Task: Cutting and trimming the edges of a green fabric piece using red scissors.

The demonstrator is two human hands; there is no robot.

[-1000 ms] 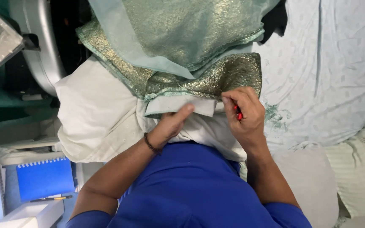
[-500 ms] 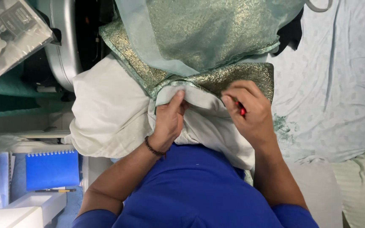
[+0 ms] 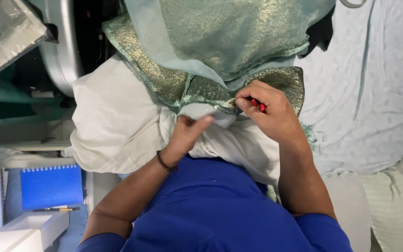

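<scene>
Shiny green cloth (image 3: 220, 42) piled just past both hands, blocks way ahead. White cloth (image 3: 113, 121) bunched at left. Pale sheet (image 3: 369, 93) at right lies flat, open room there.

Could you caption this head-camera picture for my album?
Left hand presses white cloth while right hand, holding a small red tool, works the glittery green fabric.

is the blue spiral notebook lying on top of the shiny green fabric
No. The blue spiral notebook lies low at the frame's left edge with a pen beside it, well apart from the shiny green fabric at the top.
</scene>
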